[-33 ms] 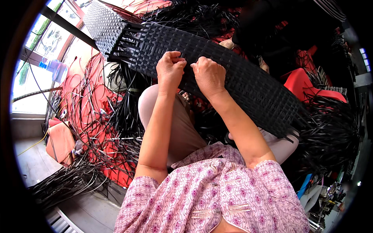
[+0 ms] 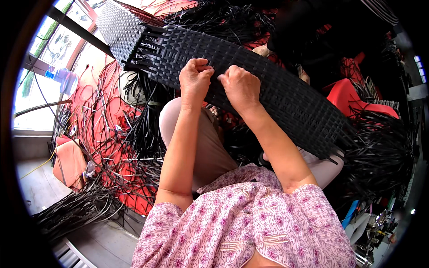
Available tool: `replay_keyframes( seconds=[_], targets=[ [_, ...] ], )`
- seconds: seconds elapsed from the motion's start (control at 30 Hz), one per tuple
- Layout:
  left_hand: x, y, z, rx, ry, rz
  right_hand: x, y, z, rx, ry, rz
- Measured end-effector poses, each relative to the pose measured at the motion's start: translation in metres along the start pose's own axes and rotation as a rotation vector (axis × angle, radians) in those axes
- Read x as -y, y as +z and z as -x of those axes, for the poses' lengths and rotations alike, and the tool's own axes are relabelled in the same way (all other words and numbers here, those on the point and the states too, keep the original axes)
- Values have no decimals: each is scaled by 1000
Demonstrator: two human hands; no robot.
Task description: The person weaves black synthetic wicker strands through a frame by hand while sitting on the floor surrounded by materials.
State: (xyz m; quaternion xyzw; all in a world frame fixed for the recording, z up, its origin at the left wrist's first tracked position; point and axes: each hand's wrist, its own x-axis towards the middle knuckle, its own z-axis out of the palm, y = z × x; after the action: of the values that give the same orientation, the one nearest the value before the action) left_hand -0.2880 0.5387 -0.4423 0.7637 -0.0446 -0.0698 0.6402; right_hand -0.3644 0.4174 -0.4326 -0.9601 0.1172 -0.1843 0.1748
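A long panel woven from flat black strips (image 2: 286, 96) lies slanting across my lap, from the upper left down to the right. Over its near edge, left of the middle, my left hand (image 2: 195, 85) is closed, thumb and fingertips pinched together. Close beside it, my right hand (image 2: 242, 89) is curled into a fist with the thumb toward the left hand. Whatever the fingers hold between them is too dark and small to make out against the weave. Loose strip ends stick out at the panel's right end.
A grey woven section (image 2: 118, 27) meets the panel's upper left end. Loose black strips (image 2: 380, 156) pile up at the right, beside a red plastic chair (image 2: 351, 96). More strips tangle over a red sheet (image 2: 100, 129) at the left. A clear plastic bottle (image 2: 65, 79) is near the window.
My right hand has shifted very slightly, its thumb a little lower. The left hand and the woven panel look the same.
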Motion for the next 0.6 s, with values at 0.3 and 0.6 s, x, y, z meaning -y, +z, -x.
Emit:
replay_keyframes(
  seconds=[0.3,0.6],
  targets=[
    [-66,-63,13,-32,175,305,0,-12,-10,-123,-253,-341],
    [-93,-84,13,24,253,231,26,-36,-45,278,-25,-1180]
  ],
)
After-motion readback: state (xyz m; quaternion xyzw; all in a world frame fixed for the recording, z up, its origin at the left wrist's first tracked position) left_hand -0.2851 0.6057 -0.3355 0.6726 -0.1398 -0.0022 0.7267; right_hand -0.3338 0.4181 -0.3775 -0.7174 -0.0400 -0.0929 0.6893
